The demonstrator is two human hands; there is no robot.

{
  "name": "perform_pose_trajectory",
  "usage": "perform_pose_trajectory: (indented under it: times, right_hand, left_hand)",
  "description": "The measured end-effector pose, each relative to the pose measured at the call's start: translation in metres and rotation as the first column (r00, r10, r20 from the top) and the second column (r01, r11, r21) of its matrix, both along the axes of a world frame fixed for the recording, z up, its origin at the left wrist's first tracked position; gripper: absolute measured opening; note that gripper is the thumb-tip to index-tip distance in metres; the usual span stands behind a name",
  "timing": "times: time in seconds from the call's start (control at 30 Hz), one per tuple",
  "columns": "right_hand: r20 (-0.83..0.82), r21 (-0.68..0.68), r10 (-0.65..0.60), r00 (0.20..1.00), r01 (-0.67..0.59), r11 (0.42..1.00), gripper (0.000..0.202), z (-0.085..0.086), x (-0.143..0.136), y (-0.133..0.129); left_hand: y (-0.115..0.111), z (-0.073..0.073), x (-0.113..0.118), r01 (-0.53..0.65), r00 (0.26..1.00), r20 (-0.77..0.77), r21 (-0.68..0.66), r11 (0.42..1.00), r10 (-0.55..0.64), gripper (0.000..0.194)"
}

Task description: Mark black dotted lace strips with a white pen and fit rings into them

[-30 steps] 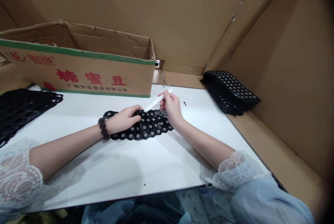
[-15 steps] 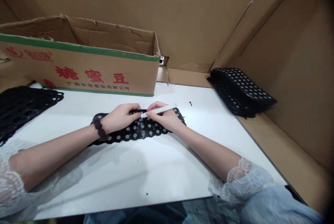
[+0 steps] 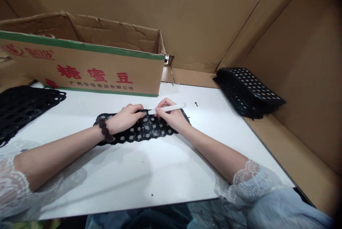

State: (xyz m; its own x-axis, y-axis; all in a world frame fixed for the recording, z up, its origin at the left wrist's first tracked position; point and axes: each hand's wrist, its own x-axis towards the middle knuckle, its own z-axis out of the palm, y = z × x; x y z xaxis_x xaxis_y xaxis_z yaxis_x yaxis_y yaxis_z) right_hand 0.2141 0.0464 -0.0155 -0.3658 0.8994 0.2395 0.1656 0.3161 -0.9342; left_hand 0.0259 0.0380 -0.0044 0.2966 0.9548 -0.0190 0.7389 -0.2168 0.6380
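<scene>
A black strip with pale round dots (image 3: 146, 129) lies flat across the middle of the white table. My right hand (image 3: 172, 116) is closed round a slim white pen-like tool (image 3: 173, 108), whose tip points left at the strip's upper edge. On the strip's left part rests my left hand (image 3: 124, 118), its thumb and forefinger bent close to the tool's tip. Whether those fingers pinch the strip is hard to make out. A dark beaded band (image 3: 104, 129) circles my left wrist.
A cardboard box (image 3: 107, 68) with green edges stands at the back left. Black openwork material (image 3: 24, 106) lies at the left. A folded black dotted stack (image 3: 248, 88) sits at the back right. Cardboard walls (image 3: 200, 19) enclose the table (image 3: 128, 182).
My right hand and the white tool have shifted slightly right and up, so the tool's tip is a little farther from my left fingers. My left hand has barely moved.
</scene>
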Motion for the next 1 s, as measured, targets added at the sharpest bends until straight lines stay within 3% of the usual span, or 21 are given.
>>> perform_pose_trajectory:
  times: [0.2, 0.33, 0.47, 0.63, 0.87, 1.0]
  right_hand:
    - [-0.011, 0.006, 0.054, 0.999, -0.054, 0.999, 0.013, 0.0, 0.002, 0.001]
    - [0.049, 0.094, 0.106, 0.993, -0.11, 0.989, 0.014, 0.001, 0.0, -0.001]
    - [0.201, 0.228, 0.061, 0.978, -0.107, 0.968, 0.01, 0.002, -0.008, -0.006]
    - [0.31, 0.275, -0.022, 0.95, -0.067, 0.959, 0.008, 0.001, -0.018, -0.009]
    - [0.249, 0.335, -0.105, 0.963, 0.016, 0.942, 0.008, 0.006, -0.007, 0.003]
    - [0.202, 0.121, 0.123, 0.972, -0.149, 0.981, 0.018, 0.01, 0.004, 0.011]
  left_hand:
    - [-0.003, 0.0, 0.002, -0.042, 0.999, 0.027, -0.011, 0.999, 0.042, 0.023]
    - [-0.009, -0.001, 0.007, -0.062, 0.997, 0.038, 0.045, 0.997, 0.061, 0.02]
    - [-0.014, 0.0, 0.014, -0.088, 0.996, 0.002, 0.161, 0.983, 0.088, 0.019]
    - [-0.016, 0.002, 0.014, -0.077, 0.997, 0.019, 0.127, 0.989, 0.076, 0.016]
    - [-0.006, 0.006, -0.001, 0.138, 0.969, 0.211, -0.016, 0.99, -0.132, 0.018]
    - [-0.002, 0.011, -0.004, 0.24, 0.928, 0.313, -0.082, 0.967, -0.203, 0.021]
